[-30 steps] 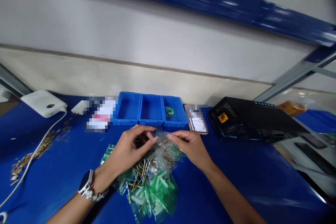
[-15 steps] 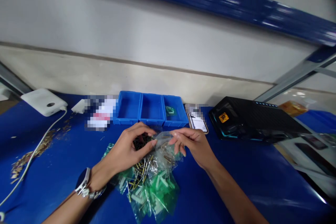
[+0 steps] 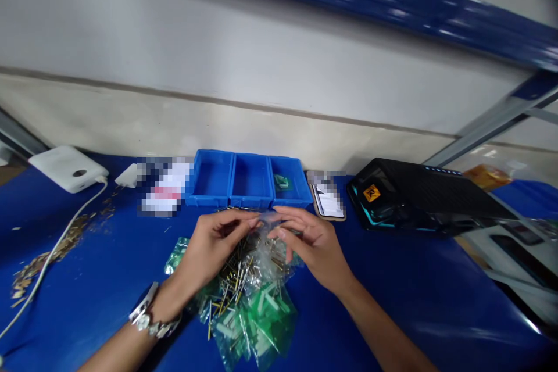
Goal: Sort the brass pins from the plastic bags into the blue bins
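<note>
Currently left hand (image 3: pixel 209 250): half closed at the top edge of the clear plastic bag (image 3: pixel 272 258), grip unclear.
Right hand (image 3: pixel 311 247): curled, fingertips at that edge, grip unclear.
Bag: centre frame, holding brass pins (image 3: pixel 235 270), below blue parts bins (image 3: pixel 248 180).

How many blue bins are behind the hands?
3. The left bin, the middle bin and the right bin, which holds a small green packet, stand side by side. None seem hidden.
</note>
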{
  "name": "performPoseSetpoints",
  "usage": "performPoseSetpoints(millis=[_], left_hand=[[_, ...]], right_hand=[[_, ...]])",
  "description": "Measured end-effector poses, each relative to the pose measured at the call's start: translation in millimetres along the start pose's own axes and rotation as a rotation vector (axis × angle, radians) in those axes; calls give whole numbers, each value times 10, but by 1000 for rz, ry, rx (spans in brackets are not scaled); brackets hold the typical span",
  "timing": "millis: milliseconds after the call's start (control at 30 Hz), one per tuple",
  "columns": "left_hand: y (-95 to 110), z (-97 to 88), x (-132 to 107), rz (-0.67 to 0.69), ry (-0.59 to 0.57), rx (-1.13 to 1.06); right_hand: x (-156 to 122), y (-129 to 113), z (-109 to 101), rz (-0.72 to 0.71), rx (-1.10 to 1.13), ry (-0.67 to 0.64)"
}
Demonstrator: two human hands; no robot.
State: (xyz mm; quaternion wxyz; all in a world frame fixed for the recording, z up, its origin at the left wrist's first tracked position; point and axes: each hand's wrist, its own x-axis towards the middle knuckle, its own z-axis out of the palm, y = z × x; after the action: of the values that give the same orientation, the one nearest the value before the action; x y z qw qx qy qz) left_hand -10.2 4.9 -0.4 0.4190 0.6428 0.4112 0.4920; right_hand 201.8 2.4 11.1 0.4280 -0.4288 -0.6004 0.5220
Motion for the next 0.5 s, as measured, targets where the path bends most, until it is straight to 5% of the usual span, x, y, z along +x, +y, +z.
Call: performPoseSetpoints(millis=[133, 267, 333, 467, 500], left_hand=[[-14, -124, -37, 428, -62, 298], [30, -186, -30, 543, -155, 385], [50, -181, -9, 524, -128, 367], [52, -164, 28, 439, 5, 369], [48, -164, 33, 426, 32, 374]], right_hand=[[-28, 27, 7, -280, -337, 32], [-34, -5, -37, -449, -474, -5], [-42, -40, -82, -254, -383, -98], [-33, -112, -138, 386, 42, -563], [-16, -123, -130, 447, 148, -571]])
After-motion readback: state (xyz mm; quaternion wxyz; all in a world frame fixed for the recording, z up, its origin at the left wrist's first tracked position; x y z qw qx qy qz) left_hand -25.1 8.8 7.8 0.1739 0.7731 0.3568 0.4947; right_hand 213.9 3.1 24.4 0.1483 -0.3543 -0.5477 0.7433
